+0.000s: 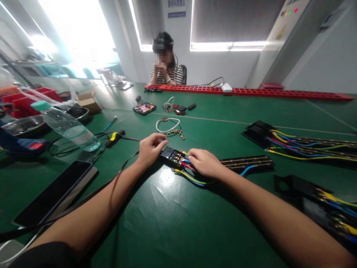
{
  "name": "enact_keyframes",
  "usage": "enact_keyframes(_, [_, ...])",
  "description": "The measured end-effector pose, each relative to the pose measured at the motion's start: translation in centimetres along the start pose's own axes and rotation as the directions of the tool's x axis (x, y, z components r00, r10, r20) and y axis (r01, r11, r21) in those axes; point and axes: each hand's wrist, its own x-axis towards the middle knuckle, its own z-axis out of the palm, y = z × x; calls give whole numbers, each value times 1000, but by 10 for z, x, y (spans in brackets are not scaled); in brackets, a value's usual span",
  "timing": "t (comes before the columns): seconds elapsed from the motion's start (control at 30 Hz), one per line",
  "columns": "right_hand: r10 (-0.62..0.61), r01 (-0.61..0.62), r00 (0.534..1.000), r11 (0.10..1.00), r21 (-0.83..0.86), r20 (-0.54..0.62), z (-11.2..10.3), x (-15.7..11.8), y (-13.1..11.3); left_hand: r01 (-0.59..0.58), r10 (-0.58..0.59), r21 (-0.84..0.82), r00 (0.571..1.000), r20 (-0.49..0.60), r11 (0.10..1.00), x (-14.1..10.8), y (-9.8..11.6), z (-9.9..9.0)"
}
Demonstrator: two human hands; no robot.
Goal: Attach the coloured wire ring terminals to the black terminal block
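Both are working: left hand [152,150] half-curled at the block [170,153], grip unclear, right hand [205,162] pinching wires [189,166], ideally keeping everything steady.

My left hand [150,150] and right hand [205,162] sit near each other at mid-view, apart.
On my feed, my bare left forearm [97,204] and right forearm [267,203] slant inward from the lower corners; I have the left wrist roughly in line with its arm, thumb pointing inward, fingers curved above it; my right hand is back-up, its thumb and forefinger drawn close, the other fingers tucked mostly out of sight underneath.
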Motion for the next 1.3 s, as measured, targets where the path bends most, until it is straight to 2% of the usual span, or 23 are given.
enact_keyframes(0.1, [3, -3, 1000, 1000, 1, 2, 0, 0, 0, -23, 23, 24, 1000, 5, 999, 0, 5, -1])
enact_keyframes(0.23, [-3, 3, 1000, 1000, 12, -5, 0, 0, 0, -128, 127, 93, 992, 20, 987, 0, 16, -3])
enact_keyframes(0.43, [-25, 26, 999, 999, 44, -26, 1, 1, 1, -209, 203, 59, 974, 96, 976, -2, 28, 2])
enact_keyframes(0.7, [-58, 58, 998, 997, 54, -6, 0, 4, 3, -288, 279, 36, 948, 155, 957, -7, 33, 11])
enact_keyframes(0.87, [-56, 57, 998, 997, 59, -19, 1, 3, 3, -332, 323, 53, 936, 139, 942, -9, 34, 13])
enact_keyframes(1.3, [-44, 50, 998, 992, 115, -55, 2, 4, 5, -240, 250, -80, 955, 160, 968, -11, 31, 15])
